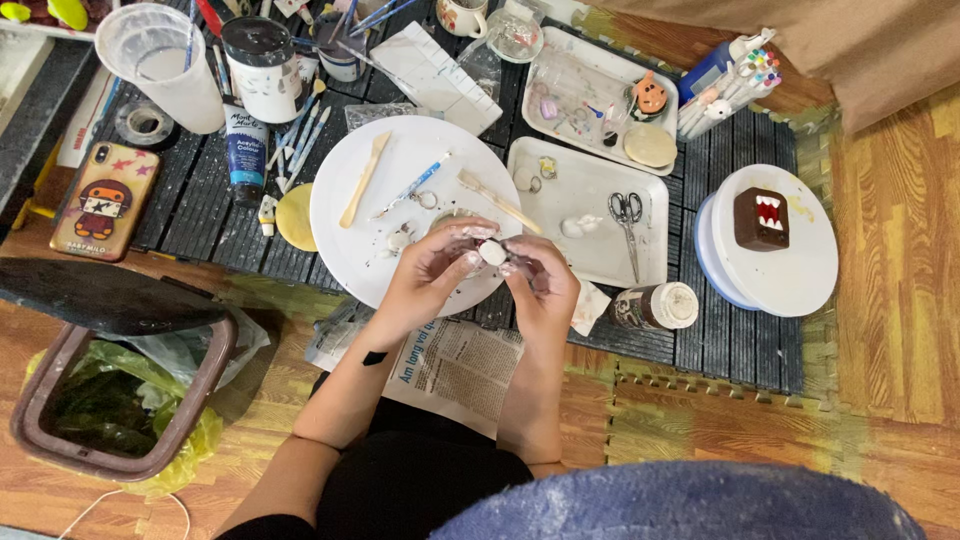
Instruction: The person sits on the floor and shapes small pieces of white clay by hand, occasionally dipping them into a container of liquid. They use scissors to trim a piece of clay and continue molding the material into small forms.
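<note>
Dark slatted counter (200, 215) spread wide, crowded with craft gear. On it, the big round white plate (345, 215), a wooden stick lying across it. Beside that, the white rectangular tray (600, 265) with scissors (627, 212). Off right, a brown block figure (761, 219) sits on a turntable. Now both hands meet over the plate's near edge: left hand (425, 280) and right hand (540, 285), fingers curled tight, pinching a small white clay lump (492, 253) between them.
</note>
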